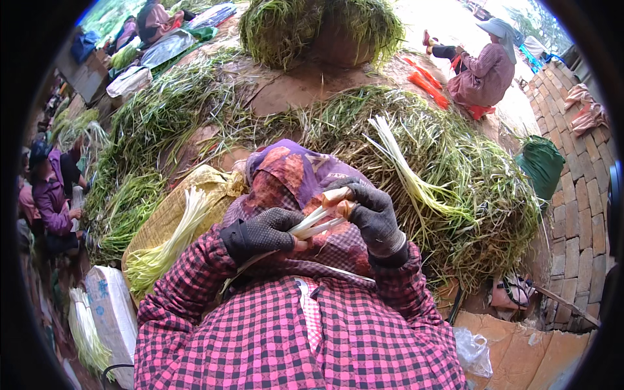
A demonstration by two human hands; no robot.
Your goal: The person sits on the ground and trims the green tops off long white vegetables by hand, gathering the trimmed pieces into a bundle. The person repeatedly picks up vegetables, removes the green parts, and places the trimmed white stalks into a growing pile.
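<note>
My left hand, in a dark dotted glove with bare fingertips, grips a few slender white stalks above my lap. My right hand, in a dark grey glove with tan-covered fingertips, pinches the upper end of the same stalks. Beneath both hands, a purple and checked cloth covers my lap. To the left, a bundle of pale stalks with yellow-green leaves lies on a yellow woven sack. Another such bundle rests on the heap of green leaves at right.
Ahead stand large grassy bundles. A person in a sun hat sits at upper right near red strips. Another person works at far left. A white sack, cardboard and a green bag lie around me.
</note>
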